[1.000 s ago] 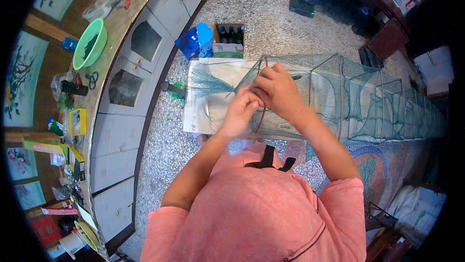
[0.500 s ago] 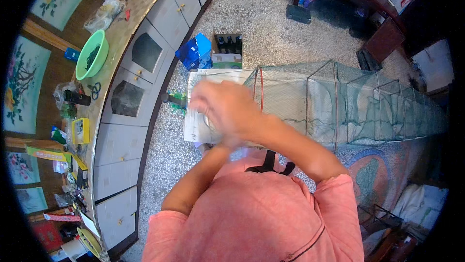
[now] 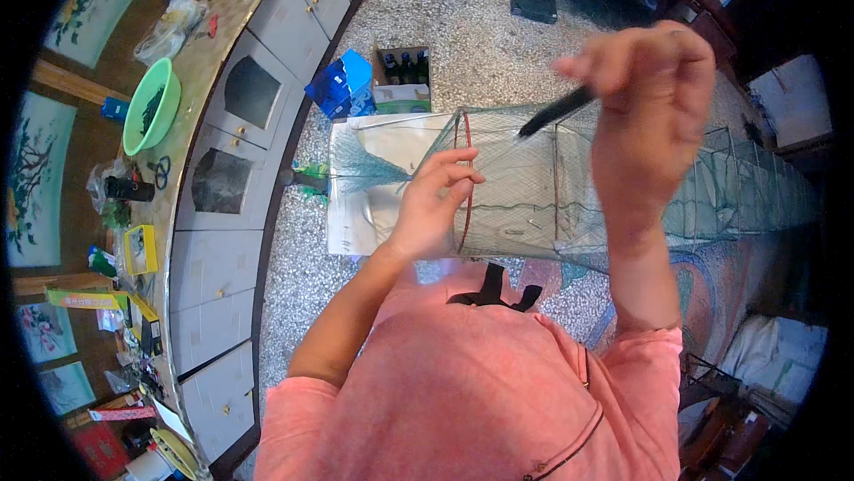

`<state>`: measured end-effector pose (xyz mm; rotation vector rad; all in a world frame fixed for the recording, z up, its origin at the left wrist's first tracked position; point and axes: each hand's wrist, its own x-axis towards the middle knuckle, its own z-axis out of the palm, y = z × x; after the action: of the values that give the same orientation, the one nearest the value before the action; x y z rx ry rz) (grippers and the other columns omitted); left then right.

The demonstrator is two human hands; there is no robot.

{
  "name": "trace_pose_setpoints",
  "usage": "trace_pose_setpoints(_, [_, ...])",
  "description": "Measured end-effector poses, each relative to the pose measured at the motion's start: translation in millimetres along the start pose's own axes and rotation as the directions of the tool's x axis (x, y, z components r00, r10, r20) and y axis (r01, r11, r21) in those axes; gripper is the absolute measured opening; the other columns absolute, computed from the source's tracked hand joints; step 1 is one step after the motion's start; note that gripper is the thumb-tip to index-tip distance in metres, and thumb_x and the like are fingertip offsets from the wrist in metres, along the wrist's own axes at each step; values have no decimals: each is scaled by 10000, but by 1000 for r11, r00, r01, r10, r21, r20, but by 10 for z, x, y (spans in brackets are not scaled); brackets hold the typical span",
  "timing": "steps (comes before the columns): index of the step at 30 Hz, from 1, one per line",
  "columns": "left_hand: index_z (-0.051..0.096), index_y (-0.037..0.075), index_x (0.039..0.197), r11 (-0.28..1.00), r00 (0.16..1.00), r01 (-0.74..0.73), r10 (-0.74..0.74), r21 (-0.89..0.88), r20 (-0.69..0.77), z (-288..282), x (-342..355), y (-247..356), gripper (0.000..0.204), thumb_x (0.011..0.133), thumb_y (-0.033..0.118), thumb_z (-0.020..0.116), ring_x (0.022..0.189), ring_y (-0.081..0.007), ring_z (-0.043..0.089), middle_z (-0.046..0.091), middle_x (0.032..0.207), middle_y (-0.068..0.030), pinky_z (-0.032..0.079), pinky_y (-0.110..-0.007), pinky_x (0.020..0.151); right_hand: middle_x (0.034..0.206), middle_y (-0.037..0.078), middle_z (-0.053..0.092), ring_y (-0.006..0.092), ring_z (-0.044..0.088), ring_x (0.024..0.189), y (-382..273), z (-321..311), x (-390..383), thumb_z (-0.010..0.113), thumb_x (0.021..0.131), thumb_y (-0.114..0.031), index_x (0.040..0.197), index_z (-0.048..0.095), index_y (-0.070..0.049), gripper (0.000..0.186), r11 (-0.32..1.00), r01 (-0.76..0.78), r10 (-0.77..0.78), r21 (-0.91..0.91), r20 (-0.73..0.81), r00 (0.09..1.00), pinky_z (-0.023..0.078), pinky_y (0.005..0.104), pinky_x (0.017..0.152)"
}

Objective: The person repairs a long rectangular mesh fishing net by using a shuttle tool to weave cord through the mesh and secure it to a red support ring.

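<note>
A long green mesh net trap point(image 3: 516, 201) with square wire frames and a red hoop point(image 3: 469, 130) at its near end stretches away to the right. My left hand point(image 3: 436, 201) is at this hoop, fingers bent and closed on the netting. Its loose end point(image 3: 369, 161) fans out to the left over a pale board point(image 3: 342, 223). Raised over the trap, my right hand point(image 3: 654, 90) is closed around a slim black pointed tool point(image 3: 560, 112), whose tip slants down to the left. Blur hides the tool's exact kind. Any thread between the hands is too fine to see.
Left of me runs a long cabinet point(image 3: 222, 285) with a cluttered top, where a green basin point(image 3: 151, 108) holds dark slim things. Scissors point(image 3: 162, 172) lie near it. Past the board stand a blue box point(image 3: 342, 85) and a carton of bottles point(image 3: 402, 81) on the speckled floor.
My hands were together over the board at the trap's left end. My right hand has swung up and right with the black tool; my left is now at the red hoop.
</note>
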<state>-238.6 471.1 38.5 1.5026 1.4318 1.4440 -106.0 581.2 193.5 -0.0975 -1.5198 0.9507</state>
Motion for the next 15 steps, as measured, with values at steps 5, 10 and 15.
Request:
trace_pose_setpoints(5, [622,28,909,983,992,116,-108,-140,68,-47,28,-114,129,873,128,549,930,-180,546,592,1010,-90,411,-290,835,726,113,542,240,529,603,-43,-306,-99,591,805,-46,886,539,-8,103,663,302,-63,-685,352,934,455,313,575])
trace_pose_setpoints(10, [628,37,879,993,995,21,-33,114,98,-357,-53,31,79,838,85,581,790,-172,539,607,840,-52,406,-281,772,661,108,539,241,544,606,-246,-906,-254,589,808,-85,904,566,-24,116,524,-222,770,-822,346,535,430,308,556])
trace_pose_setpoints(15, [625,39,876,940,945,-210,124,269,303,-293,-16,150,102,783,25,585,812,-207,541,601,831,-78,405,-300,766,702,74,560,165,555,666,-77,-1105,-604,561,853,-93,902,578,-35,78,222,-563,729,-796,-248,638,433,284,605])
